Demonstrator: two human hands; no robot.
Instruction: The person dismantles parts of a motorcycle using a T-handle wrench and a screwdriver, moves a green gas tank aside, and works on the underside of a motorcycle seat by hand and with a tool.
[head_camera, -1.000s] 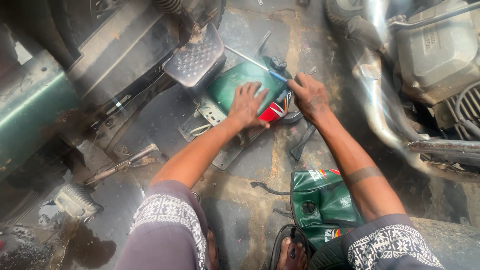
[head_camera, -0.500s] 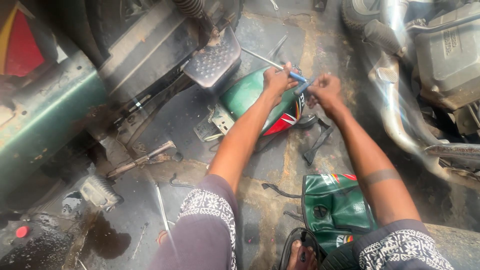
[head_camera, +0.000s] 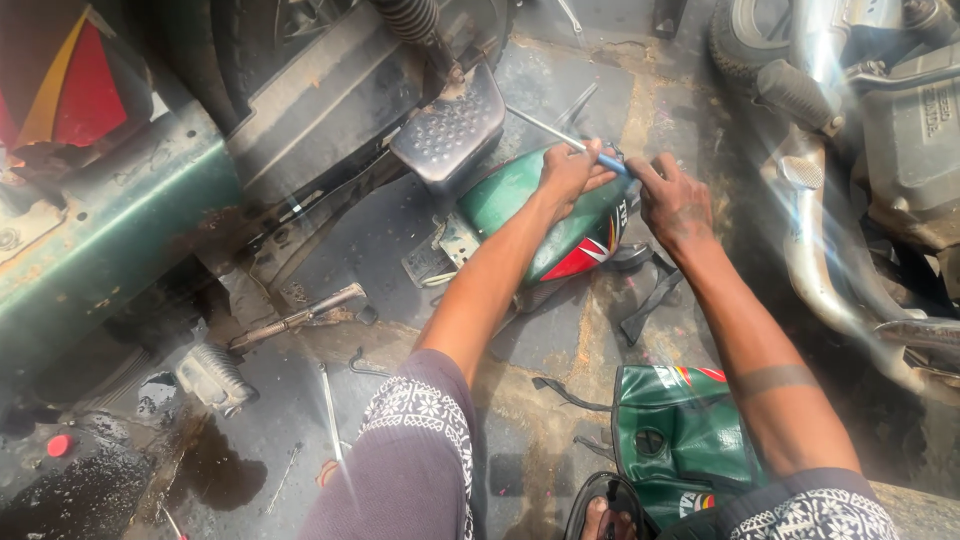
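— Head view: what lay nearest?
— Another green cover (head_camera: 680, 440) by the knees.
— And farther?
— Left hand (head_camera: 568, 172) gripped a blue-handled screwdriver (head_camera: 570, 142) over the green fuel tank (head_camera: 545, 215) on the floor; right hand (head_camera: 672, 195) pinched its handle.

A single view comes from the person's head, tilted steeply down and forward over both outstretched forearms. It sits close above the oil-stained concrete floor (head_camera: 560, 350), with patterned trouser knees at the bottom edge, a green metal vehicle frame (head_camera: 110, 240) along the left and a chrome motorcycle exhaust pipe (head_camera: 830, 260) on the right.
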